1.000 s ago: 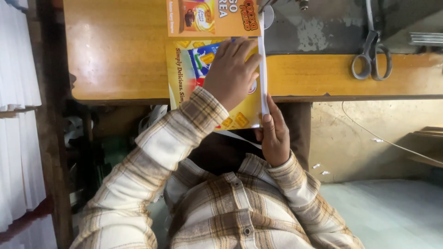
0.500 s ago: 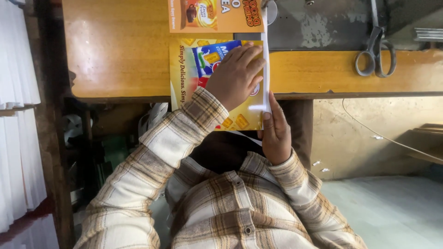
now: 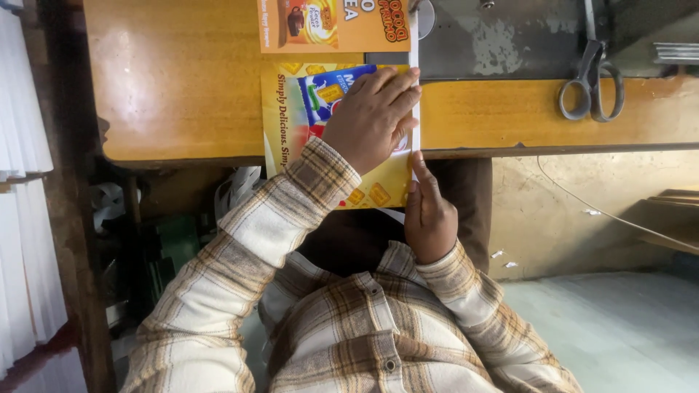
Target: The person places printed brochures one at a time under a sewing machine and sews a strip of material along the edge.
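Observation:
A yellow printed sheet [image 3: 291, 124] with biscuit pictures lies on the wooden table [image 3: 182, 80] and hangs over its near edge. My left hand [image 3: 371, 116] lies flat on it, palm down, fingertips reaching a white strip [image 3: 415, 44] folded along the sheet's right edge. My right hand [image 3: 429, 215] is below the table edge. It pinches the overhanging part of the sheet at that strip, thumb pointing up along it. An orange printed sheet [image 3: 335, 25] joins the yellow one on the far side.
Steel scissors [image 3: 591, 84] lie on the table to the right. A grey metal machine bed [image 3: 510, 40] sits behind the sheets. Stacks of white sheets [image 3: 22, 145] stand at the far left. A thin cord [image 3: 604, 215] hangs over the floor at the right.
My left hand's fingers have turned and slid right to the white strip. My right hand has stayed at the sheet's overhanging edge.

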